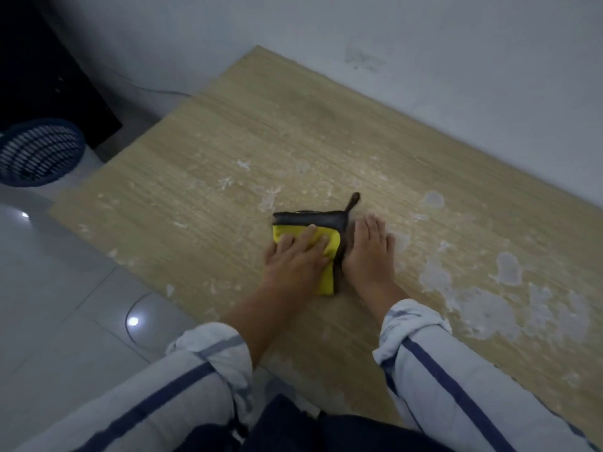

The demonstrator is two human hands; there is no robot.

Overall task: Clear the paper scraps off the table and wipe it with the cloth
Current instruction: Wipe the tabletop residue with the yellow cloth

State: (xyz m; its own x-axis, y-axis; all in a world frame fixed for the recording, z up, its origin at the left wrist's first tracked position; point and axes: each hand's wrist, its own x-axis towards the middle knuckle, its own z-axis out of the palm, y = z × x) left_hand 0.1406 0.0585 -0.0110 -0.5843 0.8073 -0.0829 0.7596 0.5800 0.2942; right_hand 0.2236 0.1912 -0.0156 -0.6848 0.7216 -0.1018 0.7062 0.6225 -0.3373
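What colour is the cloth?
The cloth is yellow with a black edge; the head view shows it.

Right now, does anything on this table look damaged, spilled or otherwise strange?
Yes. The light wooden tabletop carries whitish flaky patches, thickest to the right of the right hand; they look like stuck residue or peeled finish, I cannot tell which. The left hand presses the folded yellow-and-dark cloth flat.

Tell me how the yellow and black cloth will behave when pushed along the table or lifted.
Folded in soft layers, the cloth would probably droop if lifted. Pressed flat by the left hand, it should slide over the table, perhaps bunching at its folds. It looks light, not fragile.
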